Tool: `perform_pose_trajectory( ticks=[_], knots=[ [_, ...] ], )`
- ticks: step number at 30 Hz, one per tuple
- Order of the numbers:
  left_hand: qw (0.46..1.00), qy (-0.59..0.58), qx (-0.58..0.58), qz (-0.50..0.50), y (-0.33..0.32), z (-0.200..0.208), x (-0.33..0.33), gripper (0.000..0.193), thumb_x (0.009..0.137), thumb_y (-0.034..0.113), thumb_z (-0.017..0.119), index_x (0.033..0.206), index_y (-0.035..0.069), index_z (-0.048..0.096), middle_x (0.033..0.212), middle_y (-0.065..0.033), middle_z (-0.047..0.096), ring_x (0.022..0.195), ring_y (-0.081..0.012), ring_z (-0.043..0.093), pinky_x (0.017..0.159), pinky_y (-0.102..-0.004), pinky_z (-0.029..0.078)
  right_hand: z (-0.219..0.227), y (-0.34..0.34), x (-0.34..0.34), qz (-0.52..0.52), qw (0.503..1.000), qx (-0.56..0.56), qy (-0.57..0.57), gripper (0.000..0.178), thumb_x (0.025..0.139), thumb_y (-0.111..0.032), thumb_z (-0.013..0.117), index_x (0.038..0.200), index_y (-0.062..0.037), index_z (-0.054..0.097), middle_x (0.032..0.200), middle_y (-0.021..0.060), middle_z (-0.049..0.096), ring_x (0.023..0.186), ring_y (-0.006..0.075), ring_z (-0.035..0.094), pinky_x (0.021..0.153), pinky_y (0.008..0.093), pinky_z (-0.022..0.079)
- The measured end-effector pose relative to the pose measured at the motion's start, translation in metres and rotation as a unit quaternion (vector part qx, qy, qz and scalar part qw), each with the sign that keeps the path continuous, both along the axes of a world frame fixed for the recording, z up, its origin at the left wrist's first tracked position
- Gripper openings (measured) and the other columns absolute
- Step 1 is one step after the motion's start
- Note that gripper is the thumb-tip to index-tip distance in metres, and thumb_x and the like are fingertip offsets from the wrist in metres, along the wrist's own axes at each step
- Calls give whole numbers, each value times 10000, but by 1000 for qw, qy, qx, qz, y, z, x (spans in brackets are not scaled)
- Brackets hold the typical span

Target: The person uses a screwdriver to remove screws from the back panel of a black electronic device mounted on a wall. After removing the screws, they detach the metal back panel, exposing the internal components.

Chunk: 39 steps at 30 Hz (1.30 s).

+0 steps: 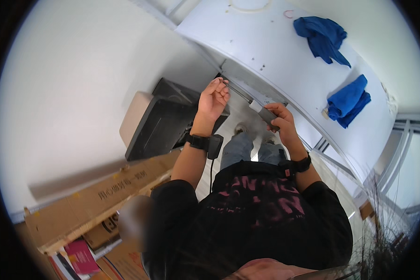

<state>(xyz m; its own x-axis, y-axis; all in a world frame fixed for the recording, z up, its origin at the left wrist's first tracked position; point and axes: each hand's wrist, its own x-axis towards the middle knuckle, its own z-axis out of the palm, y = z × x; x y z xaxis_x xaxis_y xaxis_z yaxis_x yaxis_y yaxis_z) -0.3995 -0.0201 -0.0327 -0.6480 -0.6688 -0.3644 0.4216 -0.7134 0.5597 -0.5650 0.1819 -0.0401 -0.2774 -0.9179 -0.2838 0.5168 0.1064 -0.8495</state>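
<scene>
My right hand (284, 123) is wrapped round the dark grey handle of a screwdriver (266, 115), which has a pale collar and a long thin metal shaft. The shaft slants up and left from the handle to my left hand (213, 102). There the thumb and fingers of my left hand are pinched together close to the shaft's tip. Whether they grip the tip or some small part is too small to tell. Both hands are held in the air beside the front edge of a white table (284, 60).
Two blue cloths (321, 37) (349, 100) and a few small dark bits lie on the table. To my left stands a black and beige bin (161, 123). Cardboard boxes (98, 198) are stacked at the lower left. A cable hangs from my left wrist strap (205, 142).
</scene>
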Motion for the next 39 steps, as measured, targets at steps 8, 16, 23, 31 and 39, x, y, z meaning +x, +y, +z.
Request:
perform_pose_trajectory(
  ticks=[8,16,23,31,39],
  knots=[
    [997,9,-10,70,33,-4,59,110,924,163,556,971,71,595,914,-51,636,720,-131,559,637,-270,475,-3,4,29,78,997,-21,-7,435,686,0,435,1104,-1,555,864,75,583,589,101,526,467,199,361],
    [997,7,-26,73,36,-18,111,98,924,126,552,964,50,600,928,-82,632,718,-128,543,648,-265,469,-6,6,72,86,996,14,-26,439,676,-8,431,1096,7,557,881,95,595,553,98,529,410,189,349],
    [996,-1,-45,80,33,-30,172,90,925,110,552,953,46,608,925,-93,640,724,-125,563,658,-267,471,-6,5,139,70,997,37,-25,448,666,-36,442,1099,3,551,886,125,611,536,103,533,378,176,335],
    [995,-58,-23,80,33,-57,231,78,931,114,546,955,58,595,915,-98,655,695,-120,587,634,-246,493,-15,6,209,48,996,69,-2,450,660,28,431,1089,-4,562,906,110,612,551,100,528,386,179,321],
    [993,-115,10,31,29,-87,240,121,941,185,546,1011,92,582,896,-53,649,706,-123,581,627,-260,489,-53,10,234,-15,996,74,53,397,696,19,499,1076,-2,613,882,63,603,620,111,551,516,226,403]
  ],
)
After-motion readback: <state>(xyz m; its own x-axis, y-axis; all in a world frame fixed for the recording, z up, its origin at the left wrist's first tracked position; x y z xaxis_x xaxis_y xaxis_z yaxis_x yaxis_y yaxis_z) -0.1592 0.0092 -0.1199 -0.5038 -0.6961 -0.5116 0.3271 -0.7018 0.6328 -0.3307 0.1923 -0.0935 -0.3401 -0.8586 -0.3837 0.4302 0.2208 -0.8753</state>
